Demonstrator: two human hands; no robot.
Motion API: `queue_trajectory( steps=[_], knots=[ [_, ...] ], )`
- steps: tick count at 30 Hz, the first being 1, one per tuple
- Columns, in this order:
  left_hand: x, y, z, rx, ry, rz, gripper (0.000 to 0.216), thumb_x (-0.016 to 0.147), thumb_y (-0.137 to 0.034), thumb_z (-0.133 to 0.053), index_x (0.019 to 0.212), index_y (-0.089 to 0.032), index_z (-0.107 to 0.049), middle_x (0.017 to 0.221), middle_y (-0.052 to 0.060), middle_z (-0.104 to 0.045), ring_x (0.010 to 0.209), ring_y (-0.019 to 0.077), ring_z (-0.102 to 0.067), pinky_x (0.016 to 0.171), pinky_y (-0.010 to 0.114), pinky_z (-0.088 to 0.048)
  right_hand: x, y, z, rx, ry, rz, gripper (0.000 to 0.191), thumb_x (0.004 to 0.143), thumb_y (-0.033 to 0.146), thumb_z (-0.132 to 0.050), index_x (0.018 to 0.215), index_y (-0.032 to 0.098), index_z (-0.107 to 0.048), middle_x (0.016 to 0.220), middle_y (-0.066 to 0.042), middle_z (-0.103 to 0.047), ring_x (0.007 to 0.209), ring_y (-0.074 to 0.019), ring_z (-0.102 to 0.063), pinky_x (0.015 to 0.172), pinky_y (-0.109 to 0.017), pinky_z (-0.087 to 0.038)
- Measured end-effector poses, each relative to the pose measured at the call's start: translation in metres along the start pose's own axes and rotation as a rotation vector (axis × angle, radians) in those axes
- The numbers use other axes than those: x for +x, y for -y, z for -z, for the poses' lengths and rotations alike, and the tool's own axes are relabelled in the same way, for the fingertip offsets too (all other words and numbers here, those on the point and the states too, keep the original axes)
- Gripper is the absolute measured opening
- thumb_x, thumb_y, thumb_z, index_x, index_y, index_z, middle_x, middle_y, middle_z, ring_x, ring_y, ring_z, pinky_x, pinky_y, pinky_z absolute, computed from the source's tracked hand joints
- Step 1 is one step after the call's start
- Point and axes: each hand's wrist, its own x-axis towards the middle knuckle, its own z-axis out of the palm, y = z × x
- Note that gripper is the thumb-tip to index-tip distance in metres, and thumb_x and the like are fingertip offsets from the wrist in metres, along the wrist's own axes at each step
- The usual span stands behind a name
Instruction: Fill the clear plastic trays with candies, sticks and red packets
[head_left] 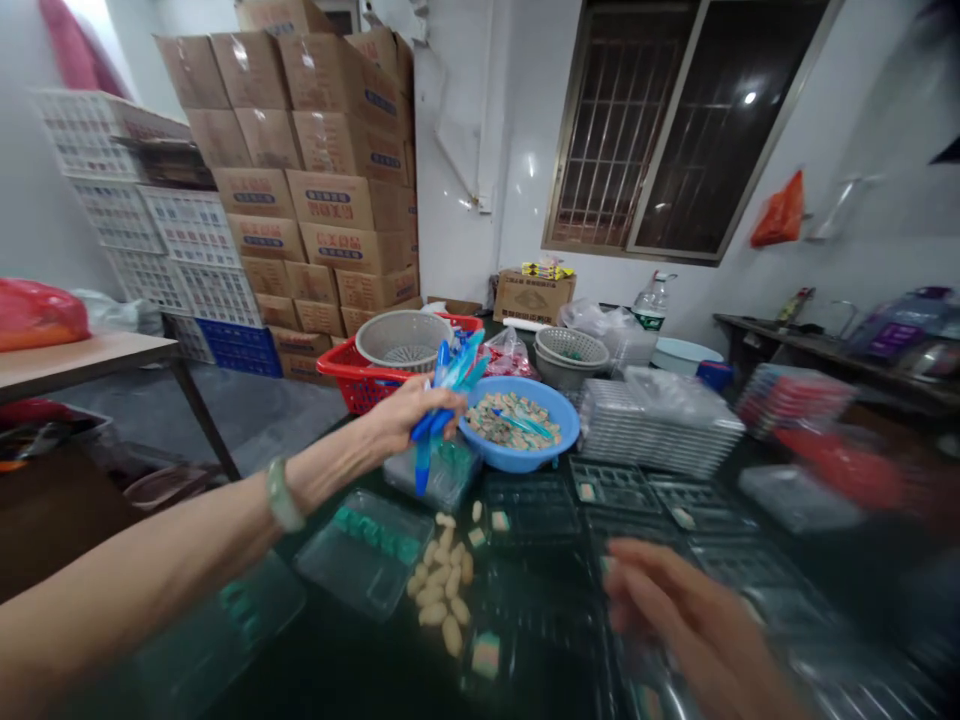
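My left hand [431, 408] is closed around a bunch of long blue plastic pieces [422, 468], held up beside the blue bowl [495, 456]. Small pastel squares fill that bowl, with a few more blue pieces lying on them. My right hand [664, 600], smeared by motion, hovers low over the clear compartment trays [536, 500]. Its fingers are bent close together, and whether they hold anything is unclear. A small pale square [606, 564] shows at the fingertips. Other trays hold single squares, such as the orange-and-green one [486, 655].
Peanuts [444, 580] lie in a loose pile on the dark table. Clear lids [365, 550] with green pieces sit to the left. Behind stand a red basket [352, 375], grey colanders [570, 350], and stacked trays [660, 425]. Cartons [337, 210] rise against the wall.
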Motion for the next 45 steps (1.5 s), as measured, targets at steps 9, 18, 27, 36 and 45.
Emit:
queue_trajectory(
  steps=[9, 18, 27, 36, 45],
  knots=[
    [-0.144, 0.042, -0.101, -0.352, 0.095, 0.342, 0.031, 0.063, -0.031, -0.072, 0.084, -0.015, -0.057, 0.060, -0.001, -0.056, 0.052, 0.0113, -0.051, 0.048, 0.022, -0.040, -0.001, 0.023, -0.082, 0.763, 0.204, -0.278, 0.027, 0.077, 0.039, -0.061, 0.086, 0.015, -0.055, 0.060, 0.003, -0.053, 0.041, -0.0074, -0.047, 0.033, -0.016, -0.034],
    [-0.158, 0.048, -0.138, -0.385, 0.142, 0.250, 0.030, 0.072, -0.031, -0.067, 0.095, -0.016, -0.055, 0.077, 0.005, -0.064, 0.068, 0.0166, -0.059, 0.055, 0.024, -0.043, -0.021, -0.004, -0.072, 0.817, 0.258, -0.247, 0.019, 0.078, 0.033, -0.060, 0.075, 0.015, -0.054, 0.047, 0.005, -0.049, 0.037, -0.0052, -0.040, 0.036, -0.015, -0.031],
    [-0.144, 0.057, -0.155, -0.487, 0.136, 0.236, 0.032, 0.071, -0.029, -0.069, 0.096, -0.016, -0.054, 0.068, 0.002, -0.062, 0.057, 0.0135, -0.056, 0.052, 0.024, -0.044, -0.015, -0.009, -0.064, 0.666, 0.227, -0.268, 0.020, 0.078, 0.028, -0.058, 0.065, 0.016, -0.048, 0.042, 0.007, -0.043, 0.036, -0.0047, -0.034, 0.037, -0.017, -0.026],
    [-0.117, 0.058, -0.121, -0.756, -0.061, 0.166, 0.021, 0.070, -0.023, -0.068, 0.081, -0.015, -0.051, 0.051, -0.004, -0.047, 0.044, 0.0082, -0.043, 0.044, 0.022, -0.035, 0.035, -0.018, -0.024, 0.311, 0.011, -0.014, 0.022, 0.085, 0.036, -0.051, 0.073, 0.018, -0.048, 0.055, 0.005, -0.045, 0.048, -0.0081, -0.041, 0.046, -0.020, -0.032],
    [-0.117, 0.074, -0.105, -0.839, -0.104, 0.195, 0.025, 0.072, -0.021, -0.066, 0.091, -0.014, -0.051, 0.051, -0.005, -0.045, 0.045, 0.0082, -0.043, 0.044, 0.022, -0.034, 0.129, -0.061, -0.045, -1.266, 0.087, 0.436, 0.019, 0.092, 0.023, -0.036, 0.095, 0.016, -0.053, 0.092, -0.008, -0.057, 0.080, -0.0195, -0.054, 0.061, -0.027, -0.034]
  ],
)
